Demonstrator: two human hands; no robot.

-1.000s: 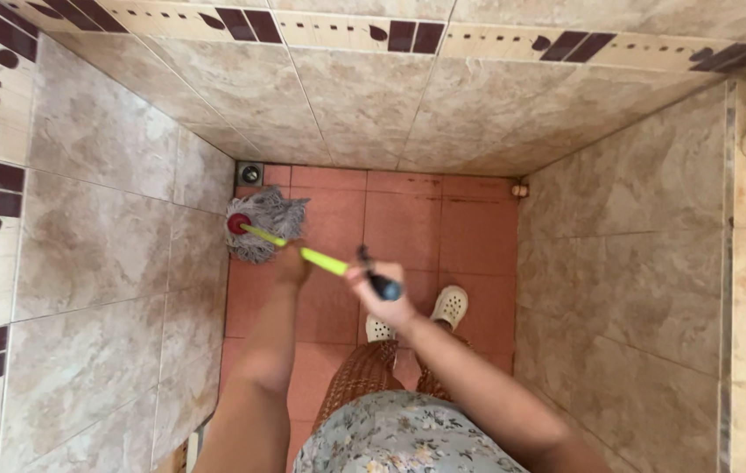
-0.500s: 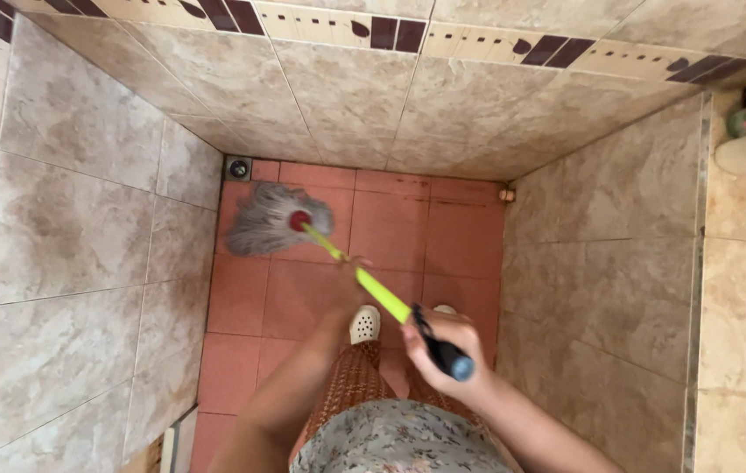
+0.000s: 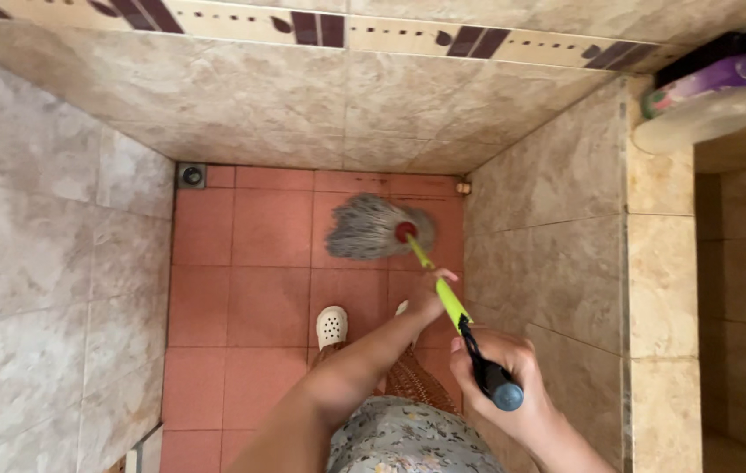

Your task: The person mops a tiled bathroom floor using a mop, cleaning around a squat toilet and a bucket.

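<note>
Mop head lies spread on the red floor at the far right, near the wall. Left hand wraps the green shaft; right hand clasps the black grip. Mid-scrub, seemingly; a stroke leftward toward the drain would suit.

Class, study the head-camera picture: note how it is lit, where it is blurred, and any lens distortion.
Head view: soft, even light, no harsh glare; the left wall tiles smear with blur; the mop head and right hand stay fairly sharp; the wide lens makes the walls lean outward.
</note>
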